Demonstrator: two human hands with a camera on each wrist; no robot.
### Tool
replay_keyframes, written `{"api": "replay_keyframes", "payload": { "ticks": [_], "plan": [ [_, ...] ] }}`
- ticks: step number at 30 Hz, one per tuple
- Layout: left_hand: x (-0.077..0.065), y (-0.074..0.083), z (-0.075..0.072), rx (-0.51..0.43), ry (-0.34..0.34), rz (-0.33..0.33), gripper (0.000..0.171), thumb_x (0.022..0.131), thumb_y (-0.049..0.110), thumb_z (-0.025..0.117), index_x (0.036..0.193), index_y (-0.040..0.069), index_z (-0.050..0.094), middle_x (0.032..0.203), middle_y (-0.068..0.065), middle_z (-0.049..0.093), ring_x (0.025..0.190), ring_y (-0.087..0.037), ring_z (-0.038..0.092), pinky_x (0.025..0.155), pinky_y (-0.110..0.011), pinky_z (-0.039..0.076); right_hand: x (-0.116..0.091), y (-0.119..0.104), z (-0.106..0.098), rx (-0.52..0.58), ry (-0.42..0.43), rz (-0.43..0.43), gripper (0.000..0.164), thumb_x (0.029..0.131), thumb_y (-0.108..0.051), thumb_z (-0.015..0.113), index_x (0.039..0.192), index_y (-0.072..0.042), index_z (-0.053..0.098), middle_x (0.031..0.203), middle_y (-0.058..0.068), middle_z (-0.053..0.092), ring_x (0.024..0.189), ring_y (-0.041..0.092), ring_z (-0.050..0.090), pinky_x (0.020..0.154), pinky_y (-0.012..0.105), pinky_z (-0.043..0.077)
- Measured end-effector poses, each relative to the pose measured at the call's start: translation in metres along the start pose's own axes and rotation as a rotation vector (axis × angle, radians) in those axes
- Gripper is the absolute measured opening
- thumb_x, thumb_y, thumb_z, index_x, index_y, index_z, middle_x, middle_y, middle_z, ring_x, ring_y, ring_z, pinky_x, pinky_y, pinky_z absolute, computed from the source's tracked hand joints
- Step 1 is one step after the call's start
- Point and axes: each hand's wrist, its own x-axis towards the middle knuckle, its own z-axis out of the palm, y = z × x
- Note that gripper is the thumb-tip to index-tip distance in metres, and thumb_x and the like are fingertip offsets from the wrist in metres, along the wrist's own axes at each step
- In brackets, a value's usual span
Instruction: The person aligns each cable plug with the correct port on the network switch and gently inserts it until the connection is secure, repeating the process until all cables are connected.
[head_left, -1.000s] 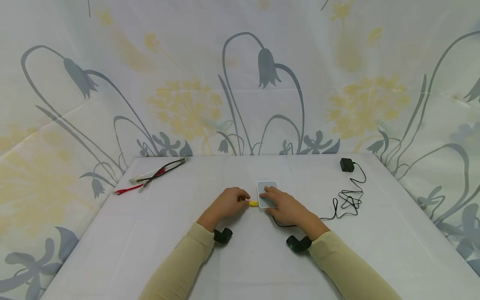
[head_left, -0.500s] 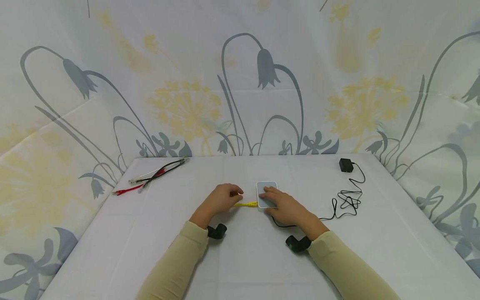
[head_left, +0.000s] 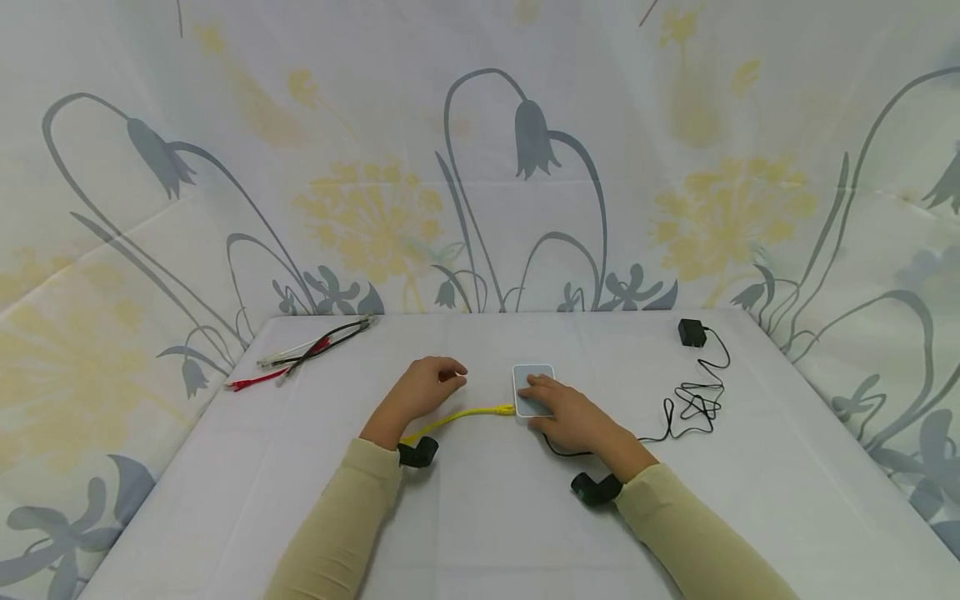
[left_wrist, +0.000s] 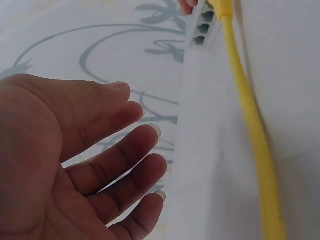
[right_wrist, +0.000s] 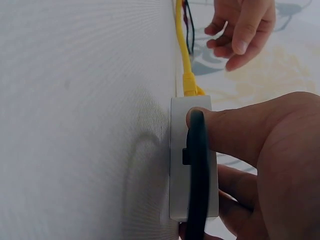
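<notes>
A small white-and-grey network switch [head_left: 534, 370] lies on the white-covered table, ports facing left. My right hand [head_left: 576, 415] grips it, thumb against the near side and fingers over its top. One end of a yellow Ethernet cable [head_left: 467, 412] is plugged into it; the cable runs left and passes behind my left wrist. Free ports show beside the yellow plug in the left wrist view. My left hand [head_left: 423, 388] hovers left of the switch with loosely bent fingers, holding nothing and apart from the cable. A black power cord [right_wrist: 199, 175] crosses before the right thumb.
The black cord trails right in loose loops to a black power adapter [head_left: 692, 332] at the back right. Several black, red and white cables [head_left: 315, 350] lie at the back left. A flower-patterned curtain [head_left: 480, 167] hangs behind the table.
My left hand has moved left and slightly up, away from the plug, exposing more of the yellow Ethernet cable. My right hand and the switch have stayed in place.
</notes>
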Motion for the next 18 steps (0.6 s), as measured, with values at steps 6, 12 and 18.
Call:
{"api": "replay_keyframes", "payload": {
  "ticks": [6, 12, 18],
  "plan": [
    [-0.003, -0.006, -0.013, -0.012, 0.027, -0.025, 0.029, 0.097, 0.028, 0.058, 0.12, 0.013, 0.068, 0.108, -0.004, 0.067, 0.099, -0.021, 0.059, 0.084, -0.039, 0.05, -0.001, 0.001, 0.0, 0.009, 0.003, -0.01, 0.047, 0.094, -0.025, 0.063, 0.139, -0.013, 0.054, 0.154, 0.014, 0.036, 0.142, 0.038, 0.035, 0.11, 0.056, 0.033],
    [-0.004, -0.017, -0.025, -0.015, 0.058, -0.043, 0.031, 0.098, 0.029, 0.057, 0.123, 0.012, 0.066, 0.11, -0.007, 0.067, 0.1, -0.023, 0.06, 0.083, -0.039, 0.05, -0.001, 0.001, 0.0, 0.011, -0.004, -0.007, 0.047, 0.094, -0.027, 0.062, 0.139, -0.015, 0.053, 0.155, 0.013, 0.036, 0.142, 0.037, 0.034, 0.111, 0.056, 0.033],
    [-0.003, -0.032, -0.036, -0.017, 0.09, -0.081, 0.033, 0.098, 0.032, 0.055, 0.124, 0.013, 0.065, 0.111, -0.006, 0.068, 0.098, -0.023, 0.061, 0.082, -0.04, 0.05, -0.002, 0.0, -0.001, 0.006, -0.004, -0.012, 0.047, 0.094, -0.026, 0.062, 0.139, -0.014, 0.053, 0.155, 0.014, 0.036, 0.142, 0.037, 0.035, 0.11, 0.056, 0.033]
  ]
}}
